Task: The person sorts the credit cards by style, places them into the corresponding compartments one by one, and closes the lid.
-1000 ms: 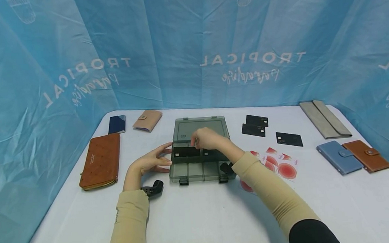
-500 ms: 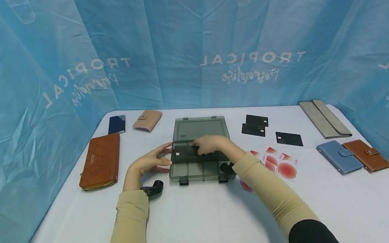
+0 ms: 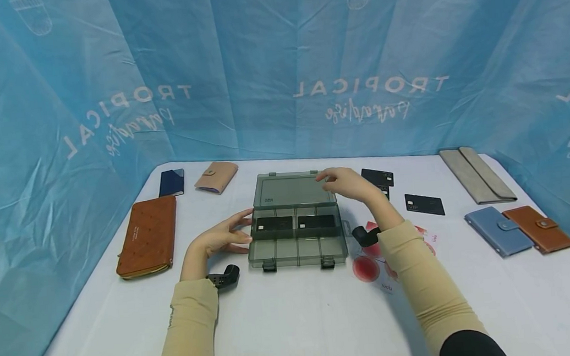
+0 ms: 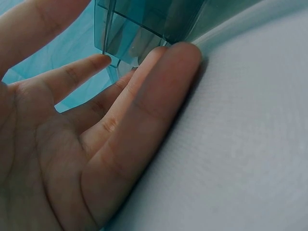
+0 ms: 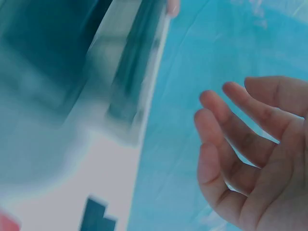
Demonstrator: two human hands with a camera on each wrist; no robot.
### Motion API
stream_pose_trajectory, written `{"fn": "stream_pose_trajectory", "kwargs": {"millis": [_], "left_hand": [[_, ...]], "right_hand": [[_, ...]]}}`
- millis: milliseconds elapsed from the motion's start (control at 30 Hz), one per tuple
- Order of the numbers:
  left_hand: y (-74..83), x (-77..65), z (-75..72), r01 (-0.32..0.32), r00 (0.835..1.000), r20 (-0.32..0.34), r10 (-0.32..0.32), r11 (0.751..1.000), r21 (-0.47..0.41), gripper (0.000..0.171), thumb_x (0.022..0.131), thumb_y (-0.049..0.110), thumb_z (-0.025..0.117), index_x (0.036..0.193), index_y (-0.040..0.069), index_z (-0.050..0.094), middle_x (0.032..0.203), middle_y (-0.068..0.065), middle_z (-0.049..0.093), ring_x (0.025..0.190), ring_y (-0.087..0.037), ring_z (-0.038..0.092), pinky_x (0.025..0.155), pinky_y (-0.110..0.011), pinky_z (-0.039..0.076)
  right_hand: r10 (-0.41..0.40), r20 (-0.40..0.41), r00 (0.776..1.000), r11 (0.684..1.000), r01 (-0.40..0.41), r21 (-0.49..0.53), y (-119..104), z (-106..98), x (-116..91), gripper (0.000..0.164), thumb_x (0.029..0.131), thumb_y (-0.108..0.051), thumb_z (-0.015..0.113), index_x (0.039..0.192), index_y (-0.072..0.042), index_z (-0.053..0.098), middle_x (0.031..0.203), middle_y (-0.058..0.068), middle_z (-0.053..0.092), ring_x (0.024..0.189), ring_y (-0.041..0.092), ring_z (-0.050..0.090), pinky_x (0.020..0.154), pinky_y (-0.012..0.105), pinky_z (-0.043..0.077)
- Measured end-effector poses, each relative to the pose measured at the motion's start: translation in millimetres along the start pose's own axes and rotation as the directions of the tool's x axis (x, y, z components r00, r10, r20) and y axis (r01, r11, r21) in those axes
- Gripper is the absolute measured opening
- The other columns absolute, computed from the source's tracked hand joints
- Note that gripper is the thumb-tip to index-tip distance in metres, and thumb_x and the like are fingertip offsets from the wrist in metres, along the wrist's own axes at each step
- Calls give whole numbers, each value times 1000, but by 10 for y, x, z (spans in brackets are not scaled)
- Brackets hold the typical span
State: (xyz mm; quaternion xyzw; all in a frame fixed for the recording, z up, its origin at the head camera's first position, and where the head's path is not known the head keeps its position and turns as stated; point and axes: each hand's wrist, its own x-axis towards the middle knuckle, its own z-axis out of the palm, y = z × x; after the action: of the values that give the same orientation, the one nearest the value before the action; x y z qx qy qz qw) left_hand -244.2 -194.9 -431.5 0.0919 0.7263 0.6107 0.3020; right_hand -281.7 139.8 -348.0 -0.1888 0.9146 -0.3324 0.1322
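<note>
A smoky-green clear plastic compartment box lies with its lid folded back, away from me. Inside its middle row, side by side, are two black cards: a left card and a right card, each with a small chip mark. My left hand rests against the box's left side; in the left wrist view its fingers are fairly straight and touch the wall. Holding nothing, my right hand hovers over the lid's right edge, and its loosely bent fingers appear in the right wrist view.
Black cards lie right of the box, above red-patterned cards partly under my right arm. A brown zip wallet, navy holder and tan holder lie left. Blue, brown and grey wallets lie right.
My right hand has pushed the left card down into its compartment, let go, and moved right and back over the lid. The left hand has stayed at the box's side.
</note>
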Motion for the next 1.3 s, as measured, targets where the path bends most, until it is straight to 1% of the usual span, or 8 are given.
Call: {"fn": "stream_pose_trajectory", "kwargs": {"millis": [133, 233, 433, 600, 767, 933, 1033, 1300], "left_hand": [[-2, -2, -1, -3, 1000, -2, 3, 1000, 4, 88, 81, 3, 67, 150, 17, 14, 150, -20, 14, 92, -18, 58, 87, -48, 51], [0, -2, 2, -2, 1000, -3, 2, 1000, 5, 87, 82, 2, 66, 150, 17, 14, 150, -20, 14, 92, -18, 58, 87, -47, 51], [5, 6, 20, -4, 1000, -1, 4, 1000, 11, 87, 81, 3, 66, 150, 17, 14, 149, -20, 15, 94, -19, 58, 86, -46, 51], [9, -9, 30, -1, 1000, -3, 1, 1000, 19, 87, 81, 3, 66, 150, 17, 14, 149, -20, 15, 94, -19, 57, 87, -46, 51], [9, -20, 21, 4, 1000, -6, -4, 1000, 23, 86, 82, 2, 65, 150, 19, 14, 149, -19, 14, 94, -19, 56, 87, -46, 51], [10, -24, 23, 12, 1000, -11, -12, 1000, 27, 87, 83, 3, 65, 150, 20, 13, 150, -19, 14, 101, -23, 53, 88, -45, 51], [6, -24, 30, 13, 1000, -4, -13, 1000, 24, 87, 83, 4, 65, 150, 20, 13, 150, -19, 13, 107, -27, 51, 89, -45, 50], [3, -24, 17, 4, 1000, -2, -4, 1000, 26, 87, 83, 5, 65, 150, 19, 13, 150, -19, 12, 108, -29, 50, 88, -45, 51]], "right_hand": [[73, -60, 996, 997, -73, -1, 283, -83, -16, 35, 96, -18, 44, 128, -4, 53, 119, 20, 56, 103, 34, 54, 81, 45, 48], [130, -67, 989, 985, -137, -107, 462, -100, -22, 38, 95, -16, 44, 130, -1, 50, 126, 26, 50, 110, 39, 50, 87, 51, 46], [270, -31, 962, 890, -262, -372, 772, -86, -10, 51, 91, -14, 47, 139, 3, 36, 143, 29, 29, 128, 50, 27, 101, 68, 23], [339, 39, 940, 847, -288, -447, 848, -78, -49, 59, 91, -19, 51, 143, -1, 29, 146, 28, 22, 129, 53, 21, 100, 72, 15], [350, -16, 937, 826, -316, -467, 800, -96, -101, 61, 86, -16, 60, 141, -3, 36, 142, 29, 29, 126, 53, 26, 99, 72, 17], [390, -43, 920, 832, -372, -413, 846, -100, -88, 69, 82, -18, 68, 140, 0, 36, 141, 33, 27, 127, 53, 22, 100, 71, 19], [385, -71, 920, 847, -383, -370, 898, -100, -85, 68, 80, -19, 70, 137, 1, 40, 139, 34, 26, 126, 52, 23, 98, 69, 23], [215, -203, 955, 950, -253, -185, 919, -105, -109, 35, 85, -6, 62, 118, 4, 56, 123, 27, 52, 111, 41, 49, 93, 55, 41]]}}
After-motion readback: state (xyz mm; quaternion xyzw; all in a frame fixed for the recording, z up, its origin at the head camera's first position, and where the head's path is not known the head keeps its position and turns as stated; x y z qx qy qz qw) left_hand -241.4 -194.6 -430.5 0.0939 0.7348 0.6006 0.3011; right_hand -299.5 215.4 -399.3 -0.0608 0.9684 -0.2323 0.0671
